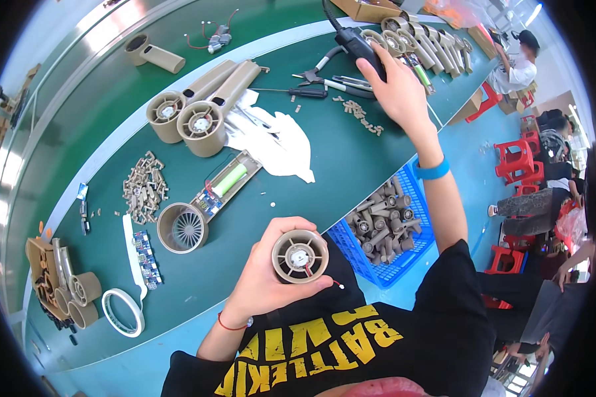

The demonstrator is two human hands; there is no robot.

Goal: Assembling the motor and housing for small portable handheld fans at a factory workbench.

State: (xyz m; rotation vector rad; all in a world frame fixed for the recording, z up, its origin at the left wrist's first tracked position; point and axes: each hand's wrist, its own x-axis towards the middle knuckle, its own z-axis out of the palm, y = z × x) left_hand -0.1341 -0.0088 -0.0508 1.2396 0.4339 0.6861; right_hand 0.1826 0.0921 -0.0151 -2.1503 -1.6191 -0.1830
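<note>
My left hand [258,274] is wrapped round a beige round fan housing [300,257], held in front of my chest. Its spoked ring and white centre face up, and a thin red wire with a small white plug hangs from it. At the far side of the bench, my right hand [402,96] has its fingers round a black corded hand tool [359,47], whose tip I cannot make out. Pliers [311,74] and a black-handled screwdriver [308,92] lie left of that hand. Small beige clips [361,116] are scattered below it.
On the green bench lie two fan bodies [202,126], white cloth [285,145], an opened housing with a green battery [230,178], a pile of small parts [146,188], circuit boards [147,258] and a white ring [122,312]. A blue basket [384,274] of parts stands beside the bench.
</note>
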